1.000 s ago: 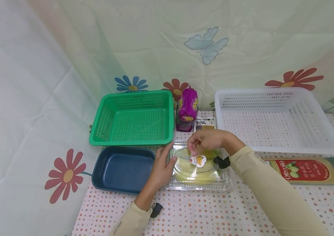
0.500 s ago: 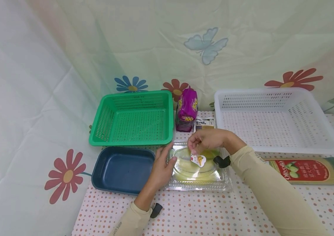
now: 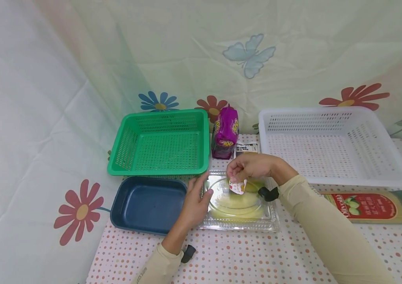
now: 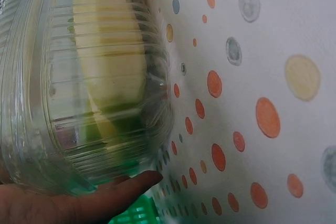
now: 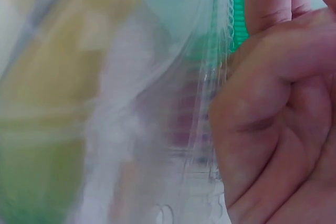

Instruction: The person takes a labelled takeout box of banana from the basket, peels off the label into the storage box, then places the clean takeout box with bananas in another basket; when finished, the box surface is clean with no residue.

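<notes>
White label (image 3: 237, 187) caught in a narrow pinch — right over the clear container (image 3: 240, 226)!
Your right hand (image 3: 252, 166) held the label at its twelve o'clock edge, free end toward six; its long axis was unclear. Your left hand (image 3: 194, 205), fingers fairly straight, lay against the container's nine o'clock side. That label seemed light, limp and tearable, best held by its edge; the container, long axis nine to three, looked slick and thin-walled — best taken by both short ends.
</notes>
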### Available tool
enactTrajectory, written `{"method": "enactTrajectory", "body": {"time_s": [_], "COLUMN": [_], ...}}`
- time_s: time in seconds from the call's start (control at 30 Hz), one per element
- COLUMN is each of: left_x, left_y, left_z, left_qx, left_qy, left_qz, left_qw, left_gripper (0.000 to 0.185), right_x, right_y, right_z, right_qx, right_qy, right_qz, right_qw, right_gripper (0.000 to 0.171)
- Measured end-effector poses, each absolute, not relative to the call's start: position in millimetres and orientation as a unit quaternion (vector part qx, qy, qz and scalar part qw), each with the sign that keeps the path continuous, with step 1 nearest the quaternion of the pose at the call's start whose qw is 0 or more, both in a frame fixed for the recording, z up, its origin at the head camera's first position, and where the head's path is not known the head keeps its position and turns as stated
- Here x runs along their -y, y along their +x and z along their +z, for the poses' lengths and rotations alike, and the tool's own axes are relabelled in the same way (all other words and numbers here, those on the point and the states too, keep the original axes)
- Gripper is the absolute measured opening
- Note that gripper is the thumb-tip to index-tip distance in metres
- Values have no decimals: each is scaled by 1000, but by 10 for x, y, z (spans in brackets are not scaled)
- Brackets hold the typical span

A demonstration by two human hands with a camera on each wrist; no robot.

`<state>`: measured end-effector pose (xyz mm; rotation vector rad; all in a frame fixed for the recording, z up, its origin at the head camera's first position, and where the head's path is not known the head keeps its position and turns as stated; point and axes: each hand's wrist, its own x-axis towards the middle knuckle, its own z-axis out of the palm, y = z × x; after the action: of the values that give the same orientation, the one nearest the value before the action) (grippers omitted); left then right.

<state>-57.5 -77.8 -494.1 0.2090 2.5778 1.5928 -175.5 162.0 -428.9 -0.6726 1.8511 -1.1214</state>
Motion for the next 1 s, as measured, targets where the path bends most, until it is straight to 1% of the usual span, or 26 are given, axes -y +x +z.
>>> {"method": "enactTrajectory", "body": {"time_s": [0.4,0.57,0.77,0.87,1.0], "left_x": [798,778,790,831,925], "left_y": [-580,-563,-546,-522,-472], "left_z": [-4928,-4870,-4752,-4670,-4526], "left_qx": [-849,-873,-890,-893,-889], "left_qy": [69,72,85,85,92], "left_qz": [522,481,447,443,449], "left_qw": [45,23,-3,4,12], "left_gripper": [59,57,53,51,49], "right_x": [-1576,-1570,-1544,-1510,-1450], "right_y": [-1748,-1702,-1629,-1593,-1549], "right_z": [-4229,-4188,-4114,-4074,-4024], "right_qx": [-742,-748,-757,-758,-761], "right_qy": [-273,-293,-310,-309,-306], "right_qz": [-441,-432,-434,-444,-451], "right_qw": [425,410,378,364,352], "right_gripper": [15,14,14,12,16]}}
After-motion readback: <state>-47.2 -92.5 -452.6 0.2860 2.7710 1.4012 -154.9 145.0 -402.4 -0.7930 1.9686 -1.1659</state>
